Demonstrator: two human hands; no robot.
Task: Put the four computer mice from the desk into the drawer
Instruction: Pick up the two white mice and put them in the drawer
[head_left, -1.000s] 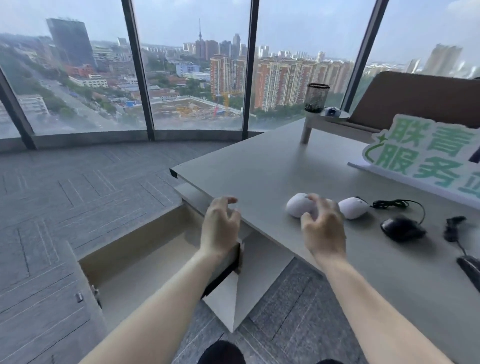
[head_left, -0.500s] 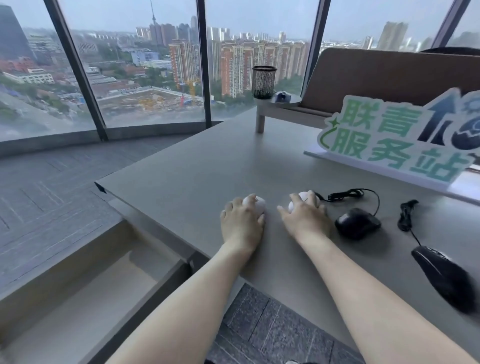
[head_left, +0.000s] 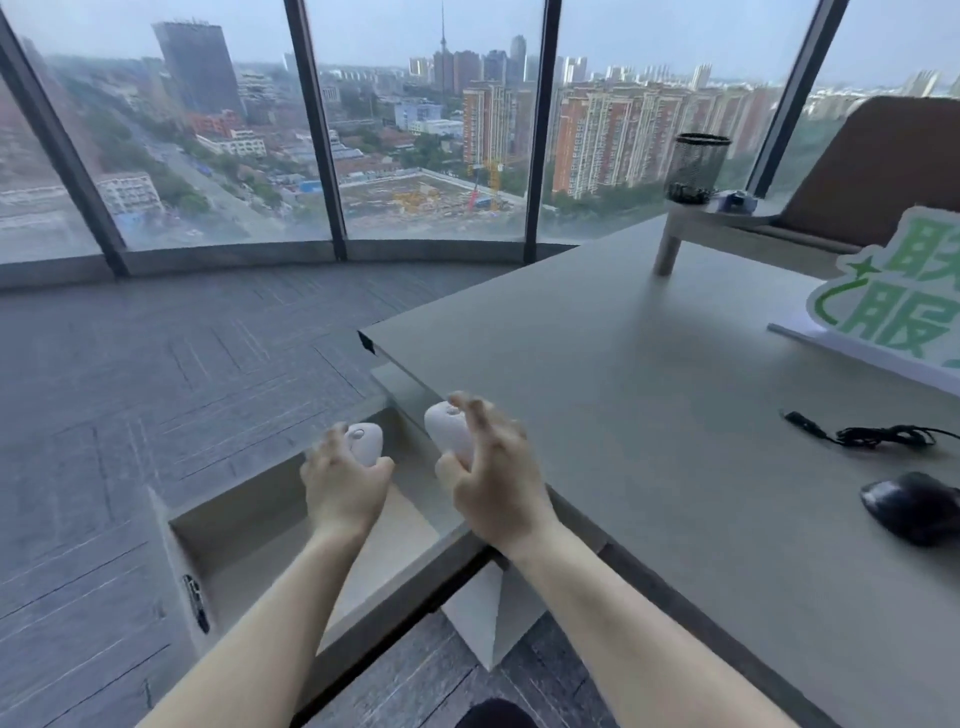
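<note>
My left hand (head_left: 340, 480) grips a white mouse (head_left: 365, 441) above the open drawer (head_left: 234, 514), which is pulled out below the desk's left edge. My right hand (head_left: 493, 467) holds a second white mouse (head_left: 449, 428) at the desk's left edge, just right of the drawer. A black wired mouse (head_left: 911, 506) lies on the grey desk (head_left: 649, 389) at the far right, its coiled cable (head_left: 883, 435) behind it. The fourth mouse is out of frame.
A green and white sign (head_left: 898, 296) stands at the desk's back right. A small stand (head_left: 727, 223) carries a black mesh cup (head_left: 695, 166). Floor-to-ceiling windows lie beyond the carpeted floor (head_left: 156, 389). The drawer's metal rail (head_left: 196, 603) shows on its left wall.
Both hands have lifted the two white mice off the desk and carried them left, to the open drawer. The view has swung left, so the second black mouse has left the frame.
</note>
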